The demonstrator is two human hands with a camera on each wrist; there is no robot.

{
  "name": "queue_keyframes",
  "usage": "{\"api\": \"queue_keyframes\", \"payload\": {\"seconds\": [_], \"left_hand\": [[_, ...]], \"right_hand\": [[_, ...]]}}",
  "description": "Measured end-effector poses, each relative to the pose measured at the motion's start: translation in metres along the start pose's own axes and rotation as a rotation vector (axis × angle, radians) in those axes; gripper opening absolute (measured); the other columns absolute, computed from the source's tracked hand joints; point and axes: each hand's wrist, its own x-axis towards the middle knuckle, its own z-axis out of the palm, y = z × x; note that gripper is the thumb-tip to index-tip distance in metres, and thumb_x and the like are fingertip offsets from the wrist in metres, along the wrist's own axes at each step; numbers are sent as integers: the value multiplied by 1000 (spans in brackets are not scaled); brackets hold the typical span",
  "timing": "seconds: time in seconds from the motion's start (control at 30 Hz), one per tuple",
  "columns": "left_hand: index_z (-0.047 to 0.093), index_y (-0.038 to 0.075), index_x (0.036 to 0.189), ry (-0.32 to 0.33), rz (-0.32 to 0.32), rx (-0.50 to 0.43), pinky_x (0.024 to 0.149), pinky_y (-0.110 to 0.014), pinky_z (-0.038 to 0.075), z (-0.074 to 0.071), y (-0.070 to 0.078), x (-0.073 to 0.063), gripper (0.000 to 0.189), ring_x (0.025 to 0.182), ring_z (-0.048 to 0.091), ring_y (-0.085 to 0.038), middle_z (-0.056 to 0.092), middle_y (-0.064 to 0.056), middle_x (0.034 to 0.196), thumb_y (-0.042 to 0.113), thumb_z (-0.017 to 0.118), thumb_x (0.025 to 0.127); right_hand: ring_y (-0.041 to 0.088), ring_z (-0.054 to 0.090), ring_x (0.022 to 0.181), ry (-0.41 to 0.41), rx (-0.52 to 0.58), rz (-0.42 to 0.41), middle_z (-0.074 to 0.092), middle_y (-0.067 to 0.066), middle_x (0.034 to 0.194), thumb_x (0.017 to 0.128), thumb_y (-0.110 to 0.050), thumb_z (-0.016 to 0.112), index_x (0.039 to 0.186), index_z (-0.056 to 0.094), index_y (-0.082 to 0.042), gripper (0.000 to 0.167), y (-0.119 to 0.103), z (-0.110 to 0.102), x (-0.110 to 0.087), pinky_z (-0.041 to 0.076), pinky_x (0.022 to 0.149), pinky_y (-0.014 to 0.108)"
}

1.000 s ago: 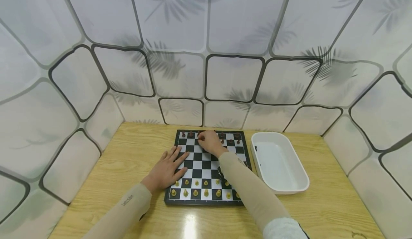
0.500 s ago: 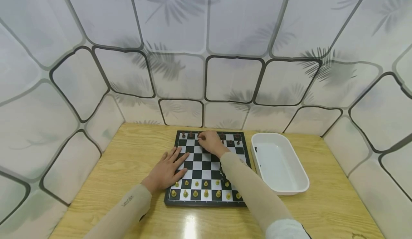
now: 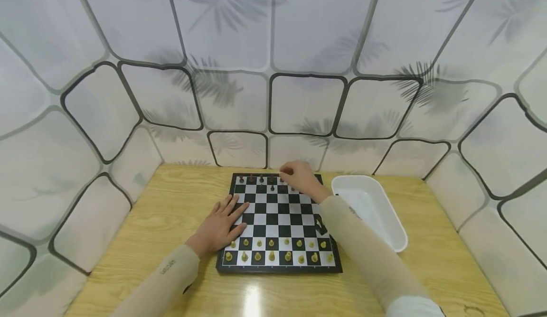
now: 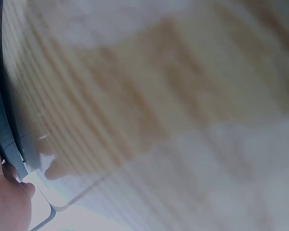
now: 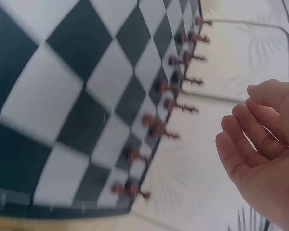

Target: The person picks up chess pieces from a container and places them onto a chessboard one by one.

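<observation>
My left hand (image 3: pixel 219 227) lies flat with spread fingers on the left edge of a black-and-white chessboard (image 3: pixel 271 208). Over the far right part of the board hovers my right hand (image 3: pixel 301 178), its fingers loosely curled. In the right wrist view that right hand (image 5: pixel 265 134) holds nothing and is apart from the dark red chess pieces (image 5: pixel 156 131). Those dark red pieces (image 3: pixel 261 178) line the far side, some hidden behind the right hand. Two rows of yellow chess pieces (image 3: pixel 271 256) stand along the near side. The left wrist view is blurred, with the board's dark edge (image 4: pixel 0 106) at its left.
To the right of the board stands a white plastic tray (image 3: pixel 400 242), partly covered by the right sleeve (image 3: pixel 367 246). A wooden table (image 3: pixel 171 198) carries both. Patterned fabric walls (image 3: pixel 239 98) enclose its back and sides.
My right hand has lifted from the far pieces and moved right, uncovering dark red pieces in the middle of the far rows. My left hand has stayed in place.
</observation>
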Motion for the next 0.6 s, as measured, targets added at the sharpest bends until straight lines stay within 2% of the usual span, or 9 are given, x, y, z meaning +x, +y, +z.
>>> {"api": "queue_keyframes", "payload": {"seconds": [0.2,0.47,0.6], "left_hand": [[32,22,168,9,17,11,128,-68,22,0,-2,-1,69,163,17,-43,20,-19,175,58,40,110],[28,25,169,-3,8,18,129,-66,20,2,-4,0,70,164,14,-40,17,-17,177,61,36,110],[30,24,169,3,16,12,128,-67,21,0,-3,0,69,164,15,-42,18,-18,176,59,37,110]], "right_hand": [[31,73,106,64,-28,-40,78,14,116,104,-19,65,122,77,-3,26,20,-24,-14,60,94,48],[34,73,100,131,-4,-5,79,16,108,102,-16,68,116,78,-1,22,48,-50,-40,59,91,53],[35,73,101,154,-11,39,79,17,108,102,-17,67,115,78,-1,24,64,-59,-50,59,88,54]]}}
